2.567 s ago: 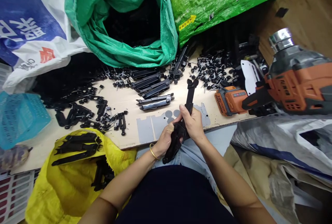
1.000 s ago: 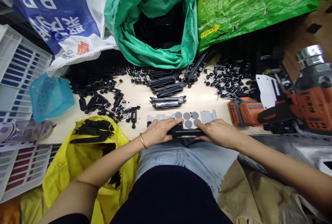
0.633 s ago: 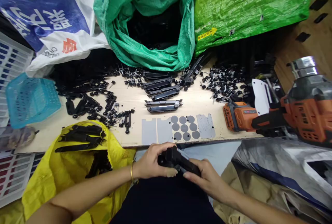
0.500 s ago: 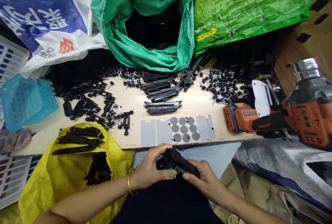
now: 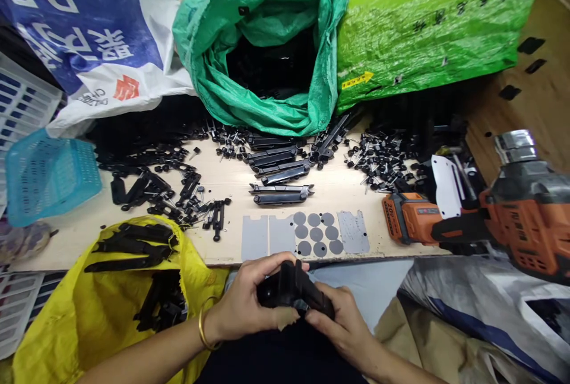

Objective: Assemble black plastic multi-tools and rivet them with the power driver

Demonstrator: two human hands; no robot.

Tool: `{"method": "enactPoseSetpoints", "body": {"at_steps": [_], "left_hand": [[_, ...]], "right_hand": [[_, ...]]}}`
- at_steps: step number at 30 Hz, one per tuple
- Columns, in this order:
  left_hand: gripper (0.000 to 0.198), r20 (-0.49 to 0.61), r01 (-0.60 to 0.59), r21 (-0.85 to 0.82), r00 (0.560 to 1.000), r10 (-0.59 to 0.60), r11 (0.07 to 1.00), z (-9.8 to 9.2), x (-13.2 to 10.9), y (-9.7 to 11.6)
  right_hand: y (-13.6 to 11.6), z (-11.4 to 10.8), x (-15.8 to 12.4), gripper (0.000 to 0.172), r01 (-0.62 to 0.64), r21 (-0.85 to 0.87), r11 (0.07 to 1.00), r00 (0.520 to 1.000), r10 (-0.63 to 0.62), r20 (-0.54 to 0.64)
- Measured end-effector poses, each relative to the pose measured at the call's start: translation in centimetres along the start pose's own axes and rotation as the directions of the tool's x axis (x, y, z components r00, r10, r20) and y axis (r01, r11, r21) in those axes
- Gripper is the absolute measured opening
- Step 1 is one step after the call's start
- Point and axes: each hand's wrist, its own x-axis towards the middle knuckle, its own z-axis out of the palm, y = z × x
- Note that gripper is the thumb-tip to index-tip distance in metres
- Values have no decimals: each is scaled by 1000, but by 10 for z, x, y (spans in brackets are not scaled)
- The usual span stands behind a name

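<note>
Both hands grip a black plastic part (image 5: 291,286) in front of the table's near edge, above my lap. My left hand (image 5: 249,295), with a gold bangle at the wrist and something wrapped on the thumb tip, closes round its left end. Fingers of my right hand (image 5: 341,319) are wrapped round the right end, thumb toward the middle. What kind of part it is, I cannot tell. Just beyond the hands lie grey flat pieces (image 5: 281,235) and grey discs (image 5: 316,234) on the table. Long black parts (image 5: 282,194) rest farther back.
A yellow sack (image 5: 57,313) of black parts is at lower left, a blue basket (image 5: 51,176) behind it. An orange cordless power tool (image 5: 519,229) lies at right. Black knobs with metal pins (image 5: 378,155) are heaped near it. A green sack (image 5: 200,57) stands at the back.
The view has tilted up slightly, so the table things sit lower. Both hands still hold the black part, which has turned a little and sits slightly farther left in view.
</note>
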Motion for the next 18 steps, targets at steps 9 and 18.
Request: {"method": "enactPoseSetpoints", "body": {"at_steps": [9, 18], "left_hand": [[57, -113, 16, -320, 992, -55, 947, 19, 1, 1], [62, -271, -205, -160, 950, 157, 966, 47, 28, 2]], "right_hand": [[-8, 19, -1, 51, 9, 156, 988, 994, 8, -106], [16, 14, 32, 52, 196, 137, 971, 912, -129, -389]]}}
